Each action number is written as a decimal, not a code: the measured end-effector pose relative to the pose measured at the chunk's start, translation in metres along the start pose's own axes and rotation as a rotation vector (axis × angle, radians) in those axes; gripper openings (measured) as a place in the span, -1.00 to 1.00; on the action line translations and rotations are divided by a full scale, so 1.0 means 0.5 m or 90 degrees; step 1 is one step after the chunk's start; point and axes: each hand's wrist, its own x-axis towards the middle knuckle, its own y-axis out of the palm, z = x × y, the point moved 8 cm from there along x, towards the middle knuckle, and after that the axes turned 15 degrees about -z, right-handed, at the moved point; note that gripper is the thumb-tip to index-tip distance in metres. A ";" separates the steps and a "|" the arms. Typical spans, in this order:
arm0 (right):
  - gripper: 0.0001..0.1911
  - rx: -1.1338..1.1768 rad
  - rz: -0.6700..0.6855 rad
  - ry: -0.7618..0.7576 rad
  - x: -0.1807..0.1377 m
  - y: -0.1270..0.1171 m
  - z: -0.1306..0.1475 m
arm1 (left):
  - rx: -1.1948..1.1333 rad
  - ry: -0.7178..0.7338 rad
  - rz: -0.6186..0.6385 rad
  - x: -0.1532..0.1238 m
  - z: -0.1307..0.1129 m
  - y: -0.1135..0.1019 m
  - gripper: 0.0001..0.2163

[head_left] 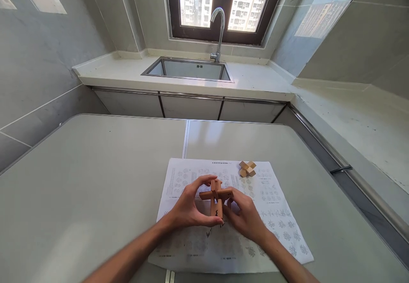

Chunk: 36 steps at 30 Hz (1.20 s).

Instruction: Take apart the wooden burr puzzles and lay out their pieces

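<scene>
Reddish-brown wooden burr puzzle pieces (216, 197) are joined in a cross shape between my two hands, above a printed sheet. My left hand (193, 206) spans the cross, its thumb at the near end and its fingertips at the far end. On the other side, my right hand (243, 212) pinches the right arm of the cross; some of its fingers are hidden behind the wood. Dark marks show on the near piece. Under both hands lies the paper sheet (179, 240), covered in small line diagrams. A smaller, lighter wooden burr puzzle (247, 169) rests on its upper right part.
The sheet lies on a pale folding table (96, 180) with a seam down its middle. Beyond the table's far edge is a white counter (252, 76) with a steel sink (188, 67) and a tap (220, 31). A metal rail (322, 142) runs along the right side.
</scene>
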 end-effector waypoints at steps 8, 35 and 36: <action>-0.84 0.017 -0.007 -0.049 -0.001 -0.001 0.017 | 0.000 0.013 -0.005 0.002 -0.003 0.001 -0.16; -0.71 -0.162 -0.174 0.024 0.017 -0.071 -0.044 | -0.273 -0.233 -0.123 0.008 0.063 -0.029 -0.28; -0.71 -0.187 -0.169 0.010 0.016 -0.069 -0.044 | -0.319 -0.251 -0.134 0.009 0.067 -0.028 -0.28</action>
